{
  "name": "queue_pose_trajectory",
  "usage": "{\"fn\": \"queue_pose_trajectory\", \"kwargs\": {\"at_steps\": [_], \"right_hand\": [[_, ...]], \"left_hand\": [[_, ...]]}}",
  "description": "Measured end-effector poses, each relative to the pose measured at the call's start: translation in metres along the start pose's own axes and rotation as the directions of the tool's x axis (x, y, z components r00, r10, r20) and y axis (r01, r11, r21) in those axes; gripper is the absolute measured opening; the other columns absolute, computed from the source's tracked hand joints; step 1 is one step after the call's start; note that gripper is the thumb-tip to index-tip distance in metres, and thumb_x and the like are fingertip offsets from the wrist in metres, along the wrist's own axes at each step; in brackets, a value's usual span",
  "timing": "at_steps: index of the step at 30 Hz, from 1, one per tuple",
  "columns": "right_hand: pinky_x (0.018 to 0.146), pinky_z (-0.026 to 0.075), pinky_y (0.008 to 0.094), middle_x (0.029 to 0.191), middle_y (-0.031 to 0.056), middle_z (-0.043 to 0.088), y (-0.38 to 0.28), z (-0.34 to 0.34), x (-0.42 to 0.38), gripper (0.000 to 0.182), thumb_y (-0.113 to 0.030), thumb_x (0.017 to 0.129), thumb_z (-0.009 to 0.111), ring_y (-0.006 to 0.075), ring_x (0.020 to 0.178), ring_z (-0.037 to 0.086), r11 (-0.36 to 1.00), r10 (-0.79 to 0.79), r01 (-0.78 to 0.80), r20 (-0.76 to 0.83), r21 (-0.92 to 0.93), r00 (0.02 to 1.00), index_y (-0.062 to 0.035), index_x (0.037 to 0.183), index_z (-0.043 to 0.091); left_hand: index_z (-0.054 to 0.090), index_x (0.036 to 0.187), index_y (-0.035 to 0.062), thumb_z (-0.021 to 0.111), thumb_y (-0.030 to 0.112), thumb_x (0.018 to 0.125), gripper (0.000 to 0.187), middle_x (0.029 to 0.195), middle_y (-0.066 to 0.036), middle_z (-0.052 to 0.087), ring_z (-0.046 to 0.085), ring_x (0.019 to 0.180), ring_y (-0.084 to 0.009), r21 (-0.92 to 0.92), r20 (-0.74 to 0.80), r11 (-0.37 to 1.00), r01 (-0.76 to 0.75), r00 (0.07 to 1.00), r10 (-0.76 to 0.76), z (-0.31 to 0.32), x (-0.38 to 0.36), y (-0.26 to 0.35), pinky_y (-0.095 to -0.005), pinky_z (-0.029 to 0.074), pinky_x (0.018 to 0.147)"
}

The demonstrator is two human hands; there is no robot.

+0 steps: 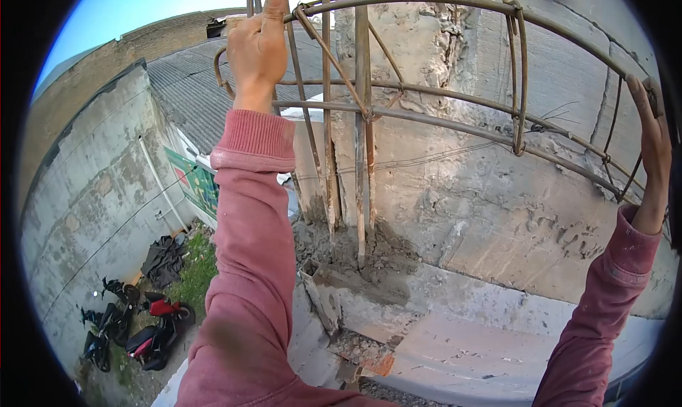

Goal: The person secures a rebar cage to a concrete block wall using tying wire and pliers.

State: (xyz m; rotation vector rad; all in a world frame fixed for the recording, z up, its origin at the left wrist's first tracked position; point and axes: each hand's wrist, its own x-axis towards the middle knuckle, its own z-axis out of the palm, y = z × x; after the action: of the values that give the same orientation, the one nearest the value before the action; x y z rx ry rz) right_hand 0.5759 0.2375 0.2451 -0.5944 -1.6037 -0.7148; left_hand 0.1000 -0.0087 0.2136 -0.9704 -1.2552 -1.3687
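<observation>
"Rusty brown steel rebar cage (455, 94), raised lengthwise between your two hands in front of the rough grey concrete wall (497, 222). What's your grip like?"

"Your left hand (257, 52) is wrapped around the top bar near its left end, thumb pointing up. Your right hand (653, 123) is against the far end, but the view's dark edge cuts it off, so nobody can tell how firmly your fingers hold."

"What could go wrong for you?"

"If your left hand slips, that end could drop toward the yard, where red-and-black motorcycles (162, 309) are parked. Uneven lifting might snag a loop on the rusty upright steel bars (361, 165), since they cross the cage in your view; whether they touch, you can't tell. A knock there could disturb the damp-looking grey mortar (383, 265) around their feet."

"And your count?"

"You have one cage, with three long bars showing and at least three cross loops: one slanted by the uprights, one midway, one near your right hand. Uprights, at least four; mortar, one patch; motorcycles, at least two, overlapping."
</observation>
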Motion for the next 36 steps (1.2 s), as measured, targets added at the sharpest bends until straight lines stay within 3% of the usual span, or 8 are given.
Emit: {"fn": "queue_pose_trajectory", "kwargs": {"at_steps": [6, 13, 17, 19, 25, 34, 35, 36], "right_hand": [[0.057, 0.044, 0.0399, 0.077, 0.0149, 0.067, -0.083, -0.018, 0.011, 0.038, -0.037, 0.080, 0.070, 0.0285, 0.061, 0.059, 0.896, -0.338, 0.414, -0.356, 0.162, 0.871, 0.0013, 0.084, 0.067], [0.056, 0.044, 0.0391, 0.074, 0.0132, 0.068, -0.102, -0.025, 0.015, 0.036, -0.036, 0.083, 0.067, 0.0286, 0.058, 0.058, 0.938, -0.247, 0.306, -0.306, 0.162, 0.919, -0.0005, 0.081, 0.070], [0.054, 0.043, 0.0387, 0.080, 0.0136, 0.068, -0.111, -0.045, -0.004, 0.033, -0.031, 0.084, 0.065, 0.0270, 0.061, 0.059, 0.979, 0.133, -0.130, 0.006, -0.158, 0.991, 0.0015, 0.087, 0.068], [0.080, 0.043, 0.0334, 0.100, 0.0163, 0.065, -0.071, -0.037, -0.026, 0.048, -0.042, 0.088, 0.058, 0.0248, 0.088, 0.061, 0.953, 0.198, -0.202, -0.041, -0.227, 0.979, 0.0022, 0.106, 0.063], [0.066, 0.044, 0.0308, 0.075, 0.0120, 0.063, -0.064, -0.017, -0.001, 0.065, -0.067, 0.086, 0.041, 0.0244, 0.070, 0.059, 0.957, 0.139, -0.178, -0.178, -0.230, 0.974, -0.0093, 0.095, 0.069], [0.059, 0.041, 0.0364, 0.062, 0.0104, 0.056, -0.068, -0.017, 0.012, 0.069, -0.071, 0.086, 0.035, 0.0270, 0.061, 0.056, 0.981, 0.108, -0.111, -0.024, -0.159, 0.994, -0.0096, 0.086, 0.066], [0.067, 0.044, 0.0356, 0.075, 0.0117, 0.061, -0.067, -0.024, 0.012, 0.064, -0.067, 0.086, 0.040, 0.0271, 0.073, 0.059, 0.967, 0.175, -0.150, 0.110, -0.206, 0.978, -0.0096, 0.095, 0.065], [0.072, 0.044, 0.0359, 0.081, 0.0124, 0.061, -0.066, -0.027, 0.007, 0.062, -0.065, 0.087, 0.042, 0.0277, 0.079, 0.058, 0.982, 0.010, -0.016, -0.033, -0.189, 0.999, -0.0083, 0.098, 0.064]], "left_hand": [[0.040, 0.048, 0.0001, 0.031, 0.065, 0.091, 0.079, 0.045, -0.008, 0.037, 0.037, 0.046, -0.0214, -0.040, -0.061, 0.999, -0.032, 0.998, 0.029, 0.006, -0.001, -0.005, -0.0371, 0.027, 0.048], [0.038, 0.046, 0.0034, 0.034, 0.053, 0.096, 0.070, 0.043, -0.007, 0.034, 0.033, 0.043, -0.0200, -0.007, -0.170, 0.986, -0.164, 0.972, 0.161, 0.020, -0.001, -0.006, -0.0370, 0.022, 0.047], [0.040, 0.045, 0.0042, 0.040, 0.046, 0.096, 0.066, 0.042, -0.008, 0.037, 0.035, 0.041, -0.0225, -0.021, -0.210, 0.973, -0.229, 0.953, 0.220, 0.016, 0.000, -0.006, -0.0373, 0.023, 0.047], [0.039, 0.046, 0.0041, 0.043, 0.043, 0.096, 0.063, 0.042, -0.007, 0.036, 0.034, 0.041, -0.0204, -0.017, -0.237, 0.962, -0.273, 0.936, 0.262, 0.015, 0.005, -0.006, -0.0364, 0.022, 0.046], [0.049, 0.043, 0.0068, 0.050, 0.036, 0.091, 0.057, 0.041, -0.008, 0.045, 0.042, 0.040, -0.0250, 0.144, -0.239, 0.959, -0.243, 0.932, 0.272, 0.024, 0.007, -0.009, -0.0383, 0.031, 0.049], [0.058, 0.052, 0.0058, 0.044, 0.037, 0.091, 0.052, 0.051, -0.013, 0.055, 0.053, 0.051, -0.0298, 0.240, -0.116, 0.954, -0.181, 0.970, 0.213, 0.026, 0.014, -0.010, -0.0420, 0.039, 0.055], [0.059, 0.054, 0.0056, 0.043, 0.037, 0.092, 0.052, 0.053, -0.013, 0.056, 0.055, 0.054, -0.0299, 0.234, -0.110, 0.951, -0.201, 0.967, 0.231, 0.027, 0.015, -0.013, -0.0422, 0.039, 0.057], [0.059, 0.057, 0.0055, 0.042, 0.038, 0.092, 0.051, 0.055, -0.013, 0.056, 0.056, 0.058, -0.0299, 0.230, -0.104, 0.948, -0.221, 0.963, 0.249, 0.025, 0.014, -0.017, -0.0425, 0.040, 0.059]]}}
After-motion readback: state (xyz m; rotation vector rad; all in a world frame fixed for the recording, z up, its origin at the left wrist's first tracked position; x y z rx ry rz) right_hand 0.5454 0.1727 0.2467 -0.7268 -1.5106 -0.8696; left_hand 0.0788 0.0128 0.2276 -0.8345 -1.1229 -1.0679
